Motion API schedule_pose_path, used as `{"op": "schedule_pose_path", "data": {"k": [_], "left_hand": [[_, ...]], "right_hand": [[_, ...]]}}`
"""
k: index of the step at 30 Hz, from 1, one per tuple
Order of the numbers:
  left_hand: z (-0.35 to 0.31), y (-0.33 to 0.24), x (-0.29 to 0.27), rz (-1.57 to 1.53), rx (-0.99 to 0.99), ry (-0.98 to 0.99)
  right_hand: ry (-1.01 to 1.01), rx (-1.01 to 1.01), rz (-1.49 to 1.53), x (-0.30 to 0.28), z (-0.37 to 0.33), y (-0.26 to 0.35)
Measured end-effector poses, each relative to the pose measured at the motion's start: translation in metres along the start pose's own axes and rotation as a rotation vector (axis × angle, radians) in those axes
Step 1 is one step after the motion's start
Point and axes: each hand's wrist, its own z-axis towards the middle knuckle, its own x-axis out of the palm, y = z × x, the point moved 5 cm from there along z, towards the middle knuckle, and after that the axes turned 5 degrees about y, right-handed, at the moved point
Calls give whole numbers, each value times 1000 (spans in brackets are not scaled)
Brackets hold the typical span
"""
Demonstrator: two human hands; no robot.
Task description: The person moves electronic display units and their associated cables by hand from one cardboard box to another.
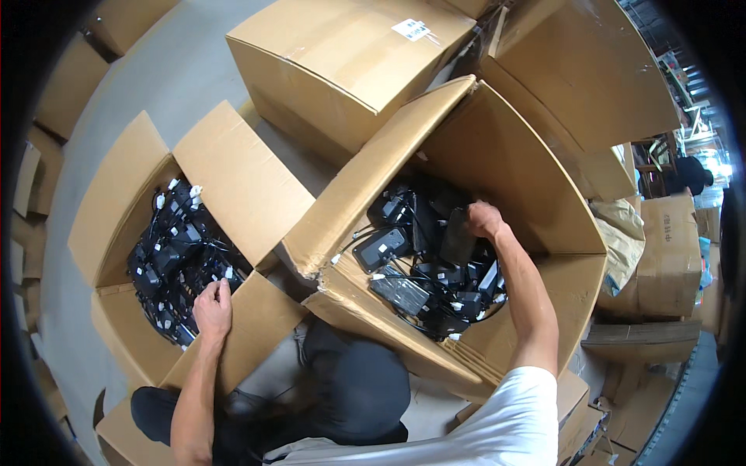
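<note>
Black devices (458, 239), white connectors (196, 192), brown boxes (521, 155), grey floor (186, 78), white sleeve (522, 412), black trousers (365, 388)

- The dark slab (457, 238) in my curled right hand (483, 220): flat, oblong and matt, right of centre in the frame, its long side running up and down the picture, its upper right edge at my fingers.
- The black devices (381, 249) around it: rounded, flat cases with dark leads and white plugs, lying loose at mixed angles, from the centre of the frame towards the right.
- The small white connector (228, 273), left of centre: just at the fingertips of my left hand (212, 309); I cannot tell whether I grip it.
- The tangled black parts (165, 256) beside that: a heaped jumble of dark cases, cables and white plugs, left in the frame.
</note>
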Motion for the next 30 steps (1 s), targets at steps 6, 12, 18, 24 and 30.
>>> {"op": "schedule_pose_path", "data": {"k": [6,12,18,24,30], "left_hand": [[-2,3,7,-42,-42,17],[-1,4,-5,-43,-50,-9],[-1,-6,-1,-115,-14,30],[4,-35,-25,-552,123,-65],[-71,-252,-193,-230,1273,-612]], "right_hand": [[60,-60,175,17,43,-24],[34,-122,205,51,14,9],[-175,30,363,19,-87,25],[-468,-150,221,-146,-200,67],[-614,-329,-42,-292,-327,166]]}}
